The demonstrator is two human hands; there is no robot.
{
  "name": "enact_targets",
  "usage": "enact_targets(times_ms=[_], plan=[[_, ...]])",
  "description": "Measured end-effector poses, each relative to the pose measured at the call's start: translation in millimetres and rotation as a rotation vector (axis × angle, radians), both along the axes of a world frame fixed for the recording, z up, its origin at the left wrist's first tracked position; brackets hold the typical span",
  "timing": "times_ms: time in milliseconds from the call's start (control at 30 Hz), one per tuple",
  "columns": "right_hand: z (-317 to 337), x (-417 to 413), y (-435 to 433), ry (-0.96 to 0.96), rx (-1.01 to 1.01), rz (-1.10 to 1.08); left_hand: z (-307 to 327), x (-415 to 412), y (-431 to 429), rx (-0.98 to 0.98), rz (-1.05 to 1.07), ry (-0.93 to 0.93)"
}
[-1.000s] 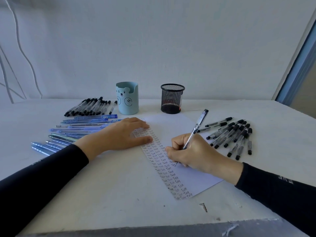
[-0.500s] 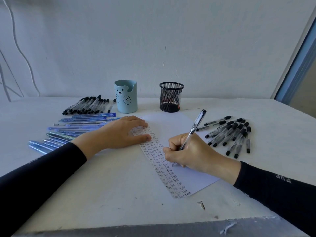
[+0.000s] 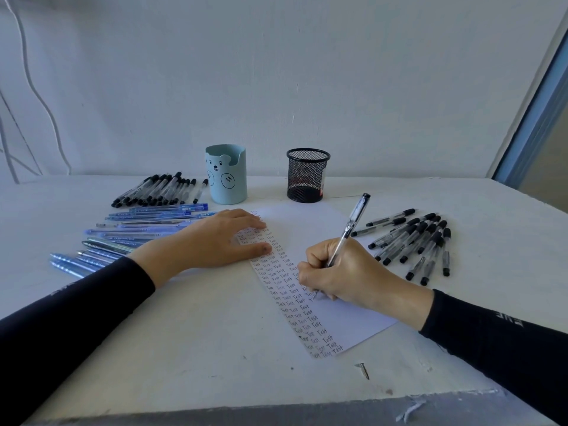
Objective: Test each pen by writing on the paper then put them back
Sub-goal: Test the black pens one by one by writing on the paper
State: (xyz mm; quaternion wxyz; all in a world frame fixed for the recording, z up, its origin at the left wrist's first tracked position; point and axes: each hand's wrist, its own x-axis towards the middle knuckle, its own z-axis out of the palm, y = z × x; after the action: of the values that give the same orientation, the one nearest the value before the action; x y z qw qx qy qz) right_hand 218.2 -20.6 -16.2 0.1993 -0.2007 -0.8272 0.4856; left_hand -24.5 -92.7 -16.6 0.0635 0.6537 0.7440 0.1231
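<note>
White table [image 3: 199, 348], front edge chipped. On it: paper sheet [image 3: 353, 324] flat under both hands, left hand [image 3: 212, 241] on its far-left part, right hand [image 3: 341, 272] mid-sheet. The blue pens [image 3: 129, 235] are fanned just left of the left hand, with a black-capped row [image 3: 159, 189] beyond them. A bear cup [image 3: 226, 175] stands beyond the left hand, and a mesh cup [image 3: 307, 176] beyond the gap between the hands. A black-capped pile [image 3: 421, 244] lies just right of the right hand. A small screw [image 3: 363, 369] lies on the near side of the right hand.

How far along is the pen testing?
Done: many "Test" rows on the paper. In hand: the right hand grips a pen, writing; the left hand presses the paper. Left: pen piles lie on the table, none sticking out of the blue holder or mesh cup.
</note>
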Motion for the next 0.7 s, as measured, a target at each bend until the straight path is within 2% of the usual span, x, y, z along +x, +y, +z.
enact_targets(times_ms=[700], plan=[[2.8,3.1,-0.4,-0.017,0.031,0.0,2.1,2.5,-1.1,-0.019,0.007,0.002]])
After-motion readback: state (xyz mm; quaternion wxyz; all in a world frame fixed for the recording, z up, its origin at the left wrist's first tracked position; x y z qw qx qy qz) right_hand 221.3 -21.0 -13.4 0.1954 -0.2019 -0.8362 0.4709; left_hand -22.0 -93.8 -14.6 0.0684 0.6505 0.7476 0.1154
